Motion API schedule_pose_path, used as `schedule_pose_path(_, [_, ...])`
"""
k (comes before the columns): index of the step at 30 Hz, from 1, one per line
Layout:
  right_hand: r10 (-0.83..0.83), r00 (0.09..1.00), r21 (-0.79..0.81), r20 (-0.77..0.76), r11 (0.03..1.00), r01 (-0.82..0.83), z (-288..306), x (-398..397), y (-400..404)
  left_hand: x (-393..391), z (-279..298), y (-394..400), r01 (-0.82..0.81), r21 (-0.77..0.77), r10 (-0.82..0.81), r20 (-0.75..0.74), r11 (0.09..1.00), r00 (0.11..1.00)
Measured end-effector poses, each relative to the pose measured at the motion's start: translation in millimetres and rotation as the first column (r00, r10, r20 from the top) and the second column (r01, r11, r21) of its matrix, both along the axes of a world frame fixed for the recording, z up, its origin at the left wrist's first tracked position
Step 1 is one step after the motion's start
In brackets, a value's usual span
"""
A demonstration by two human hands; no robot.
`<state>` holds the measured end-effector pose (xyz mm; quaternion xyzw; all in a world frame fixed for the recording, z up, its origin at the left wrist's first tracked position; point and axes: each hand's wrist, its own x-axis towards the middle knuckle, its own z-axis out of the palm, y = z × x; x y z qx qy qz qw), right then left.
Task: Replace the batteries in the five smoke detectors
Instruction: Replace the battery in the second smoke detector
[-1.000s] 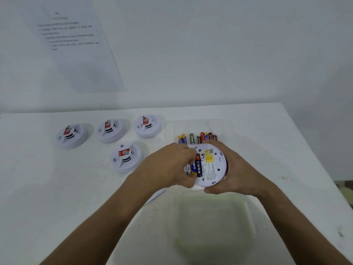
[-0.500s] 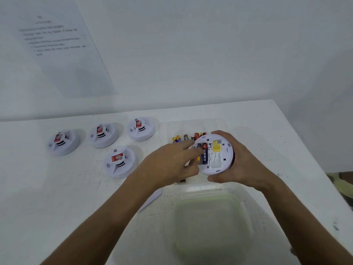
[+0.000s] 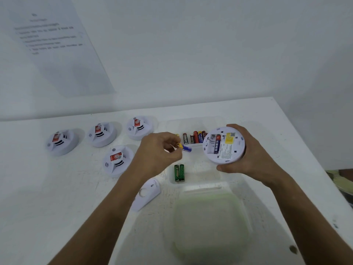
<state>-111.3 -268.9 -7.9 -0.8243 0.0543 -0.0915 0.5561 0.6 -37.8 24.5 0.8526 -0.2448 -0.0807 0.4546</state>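
Note:
My right hand [image 3: 250, 153] grips a white smoke detector [image 3: 224, 148] turned back-side up, its battery bay open with one blue-and-red battery [image 3: 217, 145] inside and the slot beside it bare. My left hand [image 3: 158, 152] pinches a blue-and-yellow battery [image 3: 185, 147] just left of the detector. Several other smoke detectors lie face up on the white table: smoke detector [image 3: 62, 141], smoke detector [image 3: 101, 133], smoke detector [image 3: 138, 127] and smoke detector [image 3: 117, 160]. Two green batteries [image 3: 179, 173] lie side by side in a clear tray [image 3: 202, 176].
A row of mixed batteries [image 3: 193, 137] fills the tray's far compartment. A white battery cover [image 3: 146, 196] lies on the table below my left wrist. A translucent lidded box [image 3: 208, 224] sits at the near edge. A printed sheet [image 3: 57, 46] hangs on the wall.
My left hand has pulled away from the detector's bay to the left with the blue-and-yellow battery in its fingers. My right hand has shifted the detector to the right.

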Motion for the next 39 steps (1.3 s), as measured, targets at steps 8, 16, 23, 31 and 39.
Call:
schedule_pose_path(8, [0.016, 0.999, -0.03, -0.045, 0.999, -0.017, -3.7, -4.0, -3.0, -1.9, -26.2, -0.8, 0.163, 0.407, -0.167, -0.028, 0.899, 0.986])
schedule_pose_path(16, [0.031, 0.999, -0.026, -0.041, 0.999, -0.032, -5.7, -3.3, -3.5, -5.1, -30.7, -11.3, 0.093, 0.645, -0.112, -0.011, 0.759, 0.994])
schedule_pose_path(23, [0.032, 0.998, -0.034, -0.053, 0.999, -0.034, -8.2, -2.9, -4.1, -4.3, -48.2, -17.5, 0.063, 0.613, 0.027, -0.136, 0.788, 0.99])
schedule_pose_path(31, [0.04, 0.998, -0.04, -0.048, 0.998, -0.042, -7.6, -3.8, -2.9, -9.1, -51.2, -22.6, -0.047, 0.631, 0.104, -0.053, 0.774, 0.993])
schedule_pose_path(39, [0.096, 0.994, -0.044, -0.059, 0.994, -0.099, 0.6, -2.5, 3.3, -22.2, -20.0, -5.8, -0.102, 0.478, 0.07, 0.085, 0.873, 0.994])
